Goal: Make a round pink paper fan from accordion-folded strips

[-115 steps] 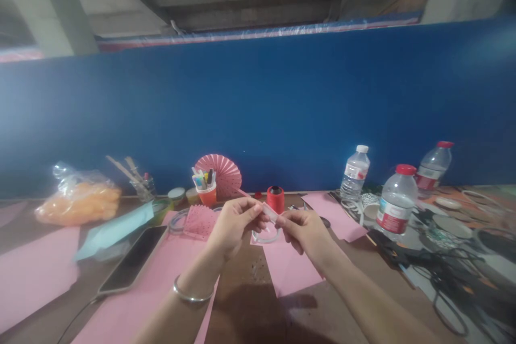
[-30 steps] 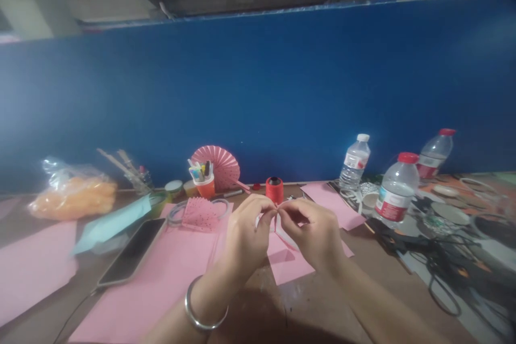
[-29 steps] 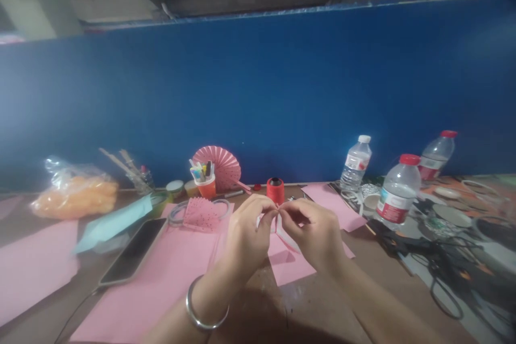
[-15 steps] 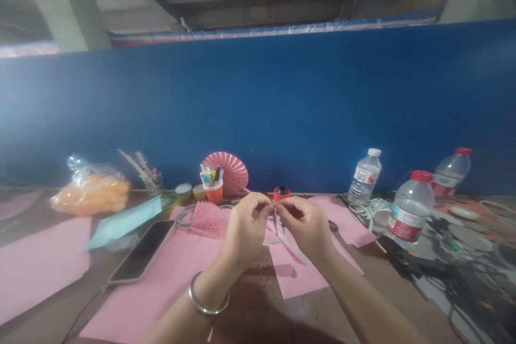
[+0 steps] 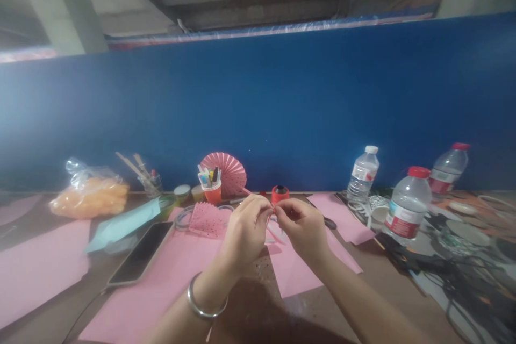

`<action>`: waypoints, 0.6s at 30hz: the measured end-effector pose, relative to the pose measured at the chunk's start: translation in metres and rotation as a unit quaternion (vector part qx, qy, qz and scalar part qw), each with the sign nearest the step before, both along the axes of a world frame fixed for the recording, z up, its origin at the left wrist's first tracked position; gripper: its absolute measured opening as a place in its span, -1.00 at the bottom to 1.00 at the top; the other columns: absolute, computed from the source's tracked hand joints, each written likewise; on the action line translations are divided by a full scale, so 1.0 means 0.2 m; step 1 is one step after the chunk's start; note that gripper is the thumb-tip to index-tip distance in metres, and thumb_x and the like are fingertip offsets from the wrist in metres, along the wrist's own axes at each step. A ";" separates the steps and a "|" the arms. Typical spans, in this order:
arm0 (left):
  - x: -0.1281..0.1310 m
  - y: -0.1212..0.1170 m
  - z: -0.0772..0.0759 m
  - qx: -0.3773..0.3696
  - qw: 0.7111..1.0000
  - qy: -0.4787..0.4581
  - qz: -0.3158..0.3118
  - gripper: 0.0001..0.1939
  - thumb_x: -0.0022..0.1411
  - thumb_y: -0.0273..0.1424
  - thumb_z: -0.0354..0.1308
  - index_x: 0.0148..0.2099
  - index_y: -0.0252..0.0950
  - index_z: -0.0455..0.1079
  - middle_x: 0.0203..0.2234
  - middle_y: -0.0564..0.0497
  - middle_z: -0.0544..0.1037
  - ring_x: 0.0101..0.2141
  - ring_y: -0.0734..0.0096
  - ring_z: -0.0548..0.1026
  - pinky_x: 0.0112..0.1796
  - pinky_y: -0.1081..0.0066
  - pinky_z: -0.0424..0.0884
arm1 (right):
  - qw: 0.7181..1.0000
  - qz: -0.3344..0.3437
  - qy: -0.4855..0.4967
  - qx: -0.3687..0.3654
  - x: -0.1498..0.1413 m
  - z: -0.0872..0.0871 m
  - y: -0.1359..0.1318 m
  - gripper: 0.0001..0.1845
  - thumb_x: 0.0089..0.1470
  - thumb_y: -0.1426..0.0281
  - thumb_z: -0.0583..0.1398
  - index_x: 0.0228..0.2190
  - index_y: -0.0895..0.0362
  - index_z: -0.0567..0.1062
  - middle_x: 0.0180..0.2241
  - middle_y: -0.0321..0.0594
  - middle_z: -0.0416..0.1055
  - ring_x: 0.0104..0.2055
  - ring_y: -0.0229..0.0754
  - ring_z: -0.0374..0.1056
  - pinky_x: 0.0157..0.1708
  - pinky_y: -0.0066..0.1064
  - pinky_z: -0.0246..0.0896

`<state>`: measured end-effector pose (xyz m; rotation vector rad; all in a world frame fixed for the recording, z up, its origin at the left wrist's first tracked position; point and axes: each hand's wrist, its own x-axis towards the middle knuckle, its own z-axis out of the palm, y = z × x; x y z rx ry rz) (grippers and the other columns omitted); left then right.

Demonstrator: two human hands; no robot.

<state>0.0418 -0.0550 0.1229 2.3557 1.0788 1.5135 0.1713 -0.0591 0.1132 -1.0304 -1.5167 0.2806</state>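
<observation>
My left hand [image 5: 246, 234], with a silver bangle at its wrist, and my right hand [image 5: 302, 226] meet fingertip to fingertip above the table. Both pinch a narrow folded strip of pink paper [image 5: 274, 232], which is mostly hidden behind the fingers. Just left of my left hand lies a piece of pleated pink paper with small punched holes [image 5: 207, 220], partly over a grey ring-shaped coil [image 5: 183, 219]. Beyond my fingertips stands a red roll with a black centre [image 5: 279, 194]. A pink sheet [image 5: 296, 274] lies under my right hand.
Left: a phone [image 5: 141, 253], a light blue packet [image 5: 124, 226], pink sheets [image 5: 40, 263] and a bag of orange items [image 5: 91, 196]. Behind: a pleated pink fan [image 5: 229, 172] and a pen cup [image 5: 212, 192]. Right: water bottles [image 5: 408, 207] and tangled cables [image 5: 459, 285].
The pink strip, which hung out toward the lower right between my hands, is now tucked mostly behind my fingers. My left hand has turned slightly; the view has shifted a little.
</observation>
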 end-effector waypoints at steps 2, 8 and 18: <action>0.00 0.00 0.00 -0.008 1.000 -0.004 -0.007 -0.84 0.19 -0.47 -0.08 -0.39 -0.29 0.30 -0.45 0.00 0.39 -0.38 0.42 0.34 -0.33 0.40 0.28 | 1.000 0.000 0.008 -0.005 0.00 0.00 0.00 -0.87 -0.08 0.45 0.12 -0.58 0.15 0.46 -0.62 -0.30 0.41 -0.59 -0.28 0.30 -0.58 -0.50 0.18; 0.00 0.00 0.01 -0.025 0.999 -0.021 0.001 -0.85 0.15 -0.53 -0.04 -0.42 -0.28 0.30 -0.45 0.02 0.41 -0.38 0.42 0.36 -0.34 0.42 0.27 | 1.000 0.012 0.004 0.005 0.00 0.00 -0.01 -0.86 -0.03 0.43 0.11 -0.53 0.14 0.46 -0.59 -0.29 0.42 -0.57 -0.28 0.31 -0.56 -0.50 0.21; 0.00 -0.01 0.01 -0.042 0.999 -0.005 0.018 -0.86 0.15 -0.52 -0.04 -0.41 -0.28 0.30 -0.47 0.04 0.40 -0.39 0.43 0.34 -0.34 0.43 0.23 | 0.994 -0.012 -0.067 0.083 0.01 -0.01 0.00 -0.85 -0.04 0.48 0.10 -0.56 0.14 0.44 -0.58 -0.28 0.39 -0.54 -0.28 0.26 -0.49 -0.46 0.15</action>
